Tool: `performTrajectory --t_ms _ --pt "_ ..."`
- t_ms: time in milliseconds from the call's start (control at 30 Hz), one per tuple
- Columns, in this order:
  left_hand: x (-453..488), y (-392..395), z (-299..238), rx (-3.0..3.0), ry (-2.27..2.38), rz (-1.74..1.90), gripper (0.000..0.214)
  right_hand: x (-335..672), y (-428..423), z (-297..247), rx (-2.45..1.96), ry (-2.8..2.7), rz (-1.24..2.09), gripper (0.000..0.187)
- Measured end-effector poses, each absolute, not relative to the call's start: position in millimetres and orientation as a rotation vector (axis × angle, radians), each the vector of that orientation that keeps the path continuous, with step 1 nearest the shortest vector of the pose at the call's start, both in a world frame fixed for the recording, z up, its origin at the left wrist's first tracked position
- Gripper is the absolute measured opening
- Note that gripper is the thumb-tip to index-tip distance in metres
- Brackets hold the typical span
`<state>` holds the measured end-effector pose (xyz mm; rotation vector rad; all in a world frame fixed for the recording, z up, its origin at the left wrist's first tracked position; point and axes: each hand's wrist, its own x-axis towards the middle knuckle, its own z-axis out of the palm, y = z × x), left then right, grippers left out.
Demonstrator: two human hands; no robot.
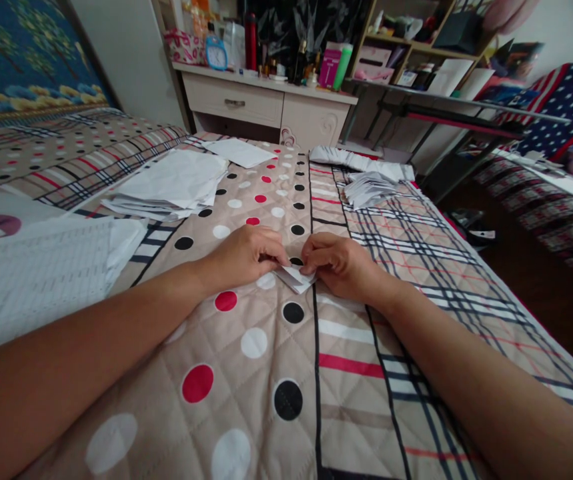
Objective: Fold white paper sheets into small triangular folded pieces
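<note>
A small folded piece of white paper (296, 279) lies between my hands on the quilted, dotted bedspread (246, 427). My left hand (253, 253) pinches its left edge between thumb and fingers. On the other side, my right hand (341, 263) has its fingers curled and closed on the right edge. Beyond my right hand sits a pile of small folded papers (370, 189), fanned out loosely. A stack of larger white sheets (171, 180) rests past my left hand, with a single white sheet (241, 152) behind it.
Printed sheets (51, 267) spread over the bed at the left. A long white folded strip (356, 162) lies near the far right edge. Behind the bed stands a white dresser (236, 100) with a blue alarm clock (216, 53) and bottles. A shelf desk (416, 50) is at the right.
</note>
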<state>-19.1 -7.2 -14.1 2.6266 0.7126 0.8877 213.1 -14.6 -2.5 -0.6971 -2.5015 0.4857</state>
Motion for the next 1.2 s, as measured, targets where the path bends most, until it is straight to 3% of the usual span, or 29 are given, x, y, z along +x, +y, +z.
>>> performTrajectory --t_ms 400,667,1200 --pt "-17.9 -12.4 -11.4 2.847 0.779 0.905 0.015 213.2 -19.4 4.4 -0.724 -2.62 0.224 0.013" --pt "-15.9 -15.4 -9.9 2.911 0.753 0.88 0.015 211.0 -18.4 -2.9 -0.629 -2.518 0.171 0.032" --pt "-15.6 -17.9 -4.8 3.042 0.592 0.714 0.023 209.6 -23.5 5.9 -0.526 -2.709 0.114 0.027"
